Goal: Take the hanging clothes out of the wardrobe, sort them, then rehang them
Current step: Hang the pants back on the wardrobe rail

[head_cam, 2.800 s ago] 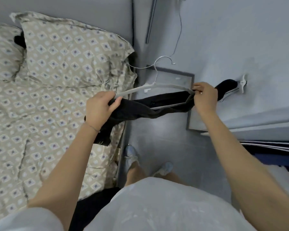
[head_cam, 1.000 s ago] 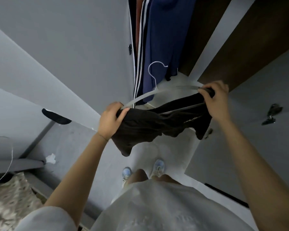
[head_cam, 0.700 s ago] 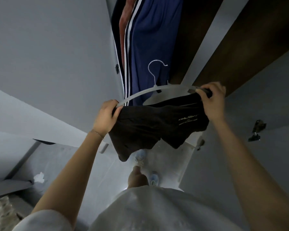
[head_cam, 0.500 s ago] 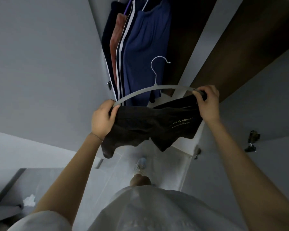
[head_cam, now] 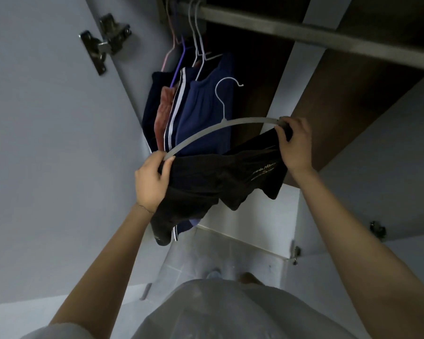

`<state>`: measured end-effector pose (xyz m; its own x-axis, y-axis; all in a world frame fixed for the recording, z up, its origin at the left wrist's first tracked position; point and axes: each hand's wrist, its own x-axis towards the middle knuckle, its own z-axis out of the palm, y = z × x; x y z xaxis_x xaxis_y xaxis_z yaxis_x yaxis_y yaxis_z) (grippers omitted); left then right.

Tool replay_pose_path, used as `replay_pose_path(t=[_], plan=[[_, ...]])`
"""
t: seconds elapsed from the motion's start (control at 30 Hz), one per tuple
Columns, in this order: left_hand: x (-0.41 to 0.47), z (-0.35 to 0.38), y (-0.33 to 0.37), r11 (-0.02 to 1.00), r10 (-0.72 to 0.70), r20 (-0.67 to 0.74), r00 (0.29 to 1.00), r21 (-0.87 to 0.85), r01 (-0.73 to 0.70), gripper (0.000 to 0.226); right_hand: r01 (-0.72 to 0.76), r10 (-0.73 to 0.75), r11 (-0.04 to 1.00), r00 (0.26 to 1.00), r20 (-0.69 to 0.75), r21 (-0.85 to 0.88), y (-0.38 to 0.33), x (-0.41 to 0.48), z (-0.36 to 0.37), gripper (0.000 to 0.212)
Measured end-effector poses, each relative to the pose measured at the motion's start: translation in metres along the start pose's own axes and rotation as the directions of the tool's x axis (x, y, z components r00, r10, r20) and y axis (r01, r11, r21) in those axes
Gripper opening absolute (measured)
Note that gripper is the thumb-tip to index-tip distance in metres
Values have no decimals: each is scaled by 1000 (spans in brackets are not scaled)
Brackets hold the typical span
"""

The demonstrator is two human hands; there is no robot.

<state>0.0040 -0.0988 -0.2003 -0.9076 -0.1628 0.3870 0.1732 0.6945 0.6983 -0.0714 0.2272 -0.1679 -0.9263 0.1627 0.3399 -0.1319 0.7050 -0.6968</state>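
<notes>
Pale floor tiles [head_cam: 189,258] lie below, a light shoe [head_cam: 213,275] on them, a metal hinge [head_cam: 105,40] upper left.

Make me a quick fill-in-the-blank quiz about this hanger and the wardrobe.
1. The left hand and the right hand grip opposite ____ of the grey hanger.
2. The garment draped over it is ____ in colour.
3. Its hook sits ____ the wardrobe rail, not on it.
Missing words: ends; black; below.

One left hand [head_cam: 151,182], one right hand [head_cam: 294,145], one hanger [head_cam: 220,129], one black garment [head_cam: 218,182], four hung garments [head_cam: 203,118], one rail [head_cam: 304,33].
</notes>
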Motion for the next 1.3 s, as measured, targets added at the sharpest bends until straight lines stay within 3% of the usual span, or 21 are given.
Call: replay_pose_path(t=[0.13, 0.27, 0.7, 1.03, 1.3], plan=[[26, 3, 21, 999, 54, -78, 995, 2, -54, 21, 5, -3, 999, 999, 53, -37, -10, 25, 2, 49], [48, 7, 45, 999, 48, -139, 989, 2, -49, 18, 5, -8, 999, 997, 80, 39, -22, 37, 5, 56], [94, 38, 82, 995, -100, -273, 957, -53, 89, 16, 51, -65, 997, 962, 265, 59, -33, 45, 21, 54], [119, 54, 93, 981, -177, -243, 954, 32, 190, 16, 21, -52, 995, 948, 313, 101, -22, 48, 21, 54], [130, 59, 90, 946, -294, -300, 907, 45, 321, 16, -13, -27, 995, 923, 384, 101, -15, 46, 22, 55]])
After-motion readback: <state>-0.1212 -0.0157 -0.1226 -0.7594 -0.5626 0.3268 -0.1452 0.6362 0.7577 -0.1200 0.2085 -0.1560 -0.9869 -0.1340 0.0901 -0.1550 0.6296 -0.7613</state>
